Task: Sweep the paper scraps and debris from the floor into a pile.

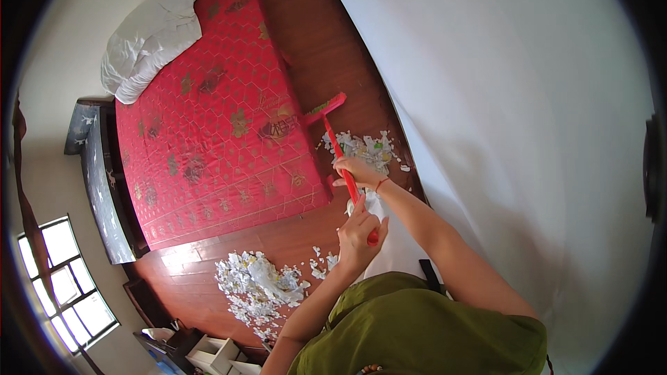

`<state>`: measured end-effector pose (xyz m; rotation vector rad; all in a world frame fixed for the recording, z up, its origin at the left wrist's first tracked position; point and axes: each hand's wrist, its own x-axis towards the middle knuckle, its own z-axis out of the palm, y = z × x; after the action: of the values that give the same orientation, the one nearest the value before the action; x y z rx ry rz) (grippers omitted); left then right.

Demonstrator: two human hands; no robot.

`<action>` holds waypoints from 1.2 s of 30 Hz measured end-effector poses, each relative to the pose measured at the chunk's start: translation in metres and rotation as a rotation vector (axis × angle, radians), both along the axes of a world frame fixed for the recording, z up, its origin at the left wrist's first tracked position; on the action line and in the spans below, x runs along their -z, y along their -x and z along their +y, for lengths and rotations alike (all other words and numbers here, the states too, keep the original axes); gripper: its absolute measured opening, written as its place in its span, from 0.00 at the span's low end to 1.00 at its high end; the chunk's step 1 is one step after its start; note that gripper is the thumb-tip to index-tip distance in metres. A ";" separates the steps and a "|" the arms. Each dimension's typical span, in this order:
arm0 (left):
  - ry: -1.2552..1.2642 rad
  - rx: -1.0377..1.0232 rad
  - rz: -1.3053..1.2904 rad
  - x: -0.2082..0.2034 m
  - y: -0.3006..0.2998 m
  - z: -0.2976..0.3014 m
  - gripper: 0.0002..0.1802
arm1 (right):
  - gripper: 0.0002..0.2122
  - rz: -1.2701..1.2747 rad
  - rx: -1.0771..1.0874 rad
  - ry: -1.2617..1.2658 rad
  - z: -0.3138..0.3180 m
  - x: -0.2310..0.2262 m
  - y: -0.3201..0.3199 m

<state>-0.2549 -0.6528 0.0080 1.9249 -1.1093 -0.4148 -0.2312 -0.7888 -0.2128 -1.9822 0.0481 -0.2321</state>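
Observation:
A broom with a red handle [333,140] and a pink head with green bristles [325,108] reaches away from me, its head over the wooden floor beside the mattress. My right hand [358,172] is wrapped round the handle partway down. Closer to my body, my left hand [361,232] grips the handle's upper end. Just past my right hand lies a heap of torn white paper-like scraps [379,149] with bits of yellow and green. Another, larger heap of scraps [253,285] covers the floor to my left, and smaller bits trail from it toward my left hand.
A red patterned mattress [222,111] fills the left, with a white pillow or bedding [156,38] at its far end and a dark headboard [108,180] along its side. A white wall [528,97] rises at right. Open white drawers [212,354] stand at lower left, near a window [69,285].

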 end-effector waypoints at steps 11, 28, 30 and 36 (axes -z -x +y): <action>0.074 0.504 0.099 -0.083 -0.003 0.003 0.20 | 0.20 0.179 -0.006 -0.053 0.020 -0.080 0.080; 0.192 0.592 -0.094 0.121 0.021 -0.052 0.25 | 0.06 -0.108 0.687 -0.190 0.024 0.081 0.027; 0.153 0.661 -0.073 0.109 0.039 -0.044 0.25 | 0.05 0.071 0.579 -0.263 0.036 0.064 0.056; 0.218 0.799 0.107 0.058 0.095 -0.042 0.25 | 0.05 0.218 0.330 -0.329 0.043 -0.007 0.150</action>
<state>-0.3501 -0.6948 -0.0498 1.1928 -1.7458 -0.7743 -0.3815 -0.7461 -0.2057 -1.6555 0.5240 -0.2043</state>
